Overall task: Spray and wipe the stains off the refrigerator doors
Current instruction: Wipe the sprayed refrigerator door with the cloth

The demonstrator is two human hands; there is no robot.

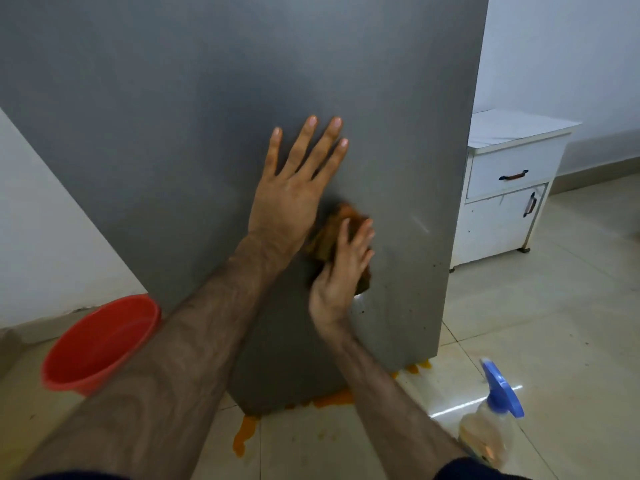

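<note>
Forearms are stretching in from 6 o'clock. The left hand (291, 188) is lying flat on the grey panel (173, 116), fingers spread wide. The blurred right hand (341, 271) is pressing straight fingers onto a brown cloth (332, 230) at centre, half hidden between both hands. At 5 o'clock, a spray bottle (495, 414) is showing blurred.

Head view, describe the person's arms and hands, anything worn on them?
The left forearm and right forearm are bare and hairy. The left hand and right hand show no gloves, rings or watch; the right is motion-blurred. Dark left sleeve and right sleeve edges show at the bottom.
</note>
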